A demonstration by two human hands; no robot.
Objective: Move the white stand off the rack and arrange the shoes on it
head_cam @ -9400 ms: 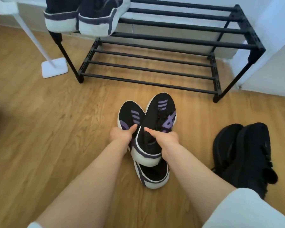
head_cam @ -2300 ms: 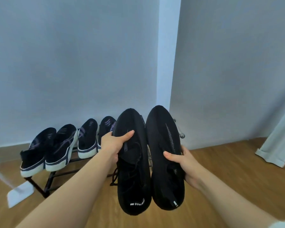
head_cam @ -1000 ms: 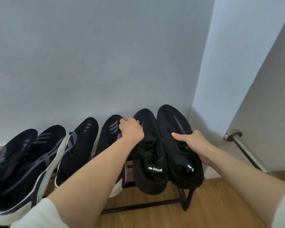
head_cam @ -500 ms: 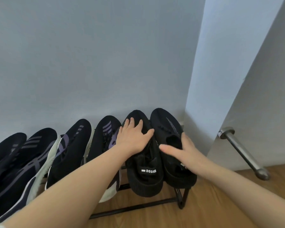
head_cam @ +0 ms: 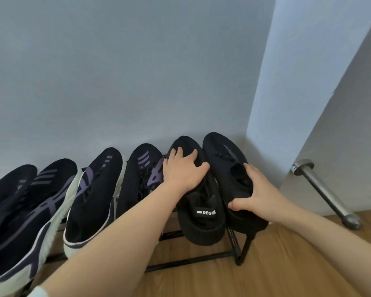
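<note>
A black metal shoe rack [head_cam: 241, 247] stands against the grey wall. At its right end sit two all-black shoes side by side, toes to the wall. My left hand [head_cam: 183, 171] lies flat with fingers spread on the left black shoe [head_cam: 201, 224], which carries a white label at the heel. My right hand [head_cam: 257, 194] curls over the collar of the right black shoe [head_cam: 221, 151], thumb at its heel. Left of them, black shoes with purple stripes and white soles [head_cam: 94, 189] line the same shelf. The white stand is out of view.
A steel door handle [head_cam: 323, 189] juts out of the door at the right, close to the rack's end. A pale wall corner [head_cam: 287, 103] rises behind the black shoes. Wooden floor [head_cam: 287, 264] lies in front of the rack.
The black pair went from held in the air to resting on the rack's right end. In the last half second my right hand slid back toward the heel; my left hand stayed flat.
</note>
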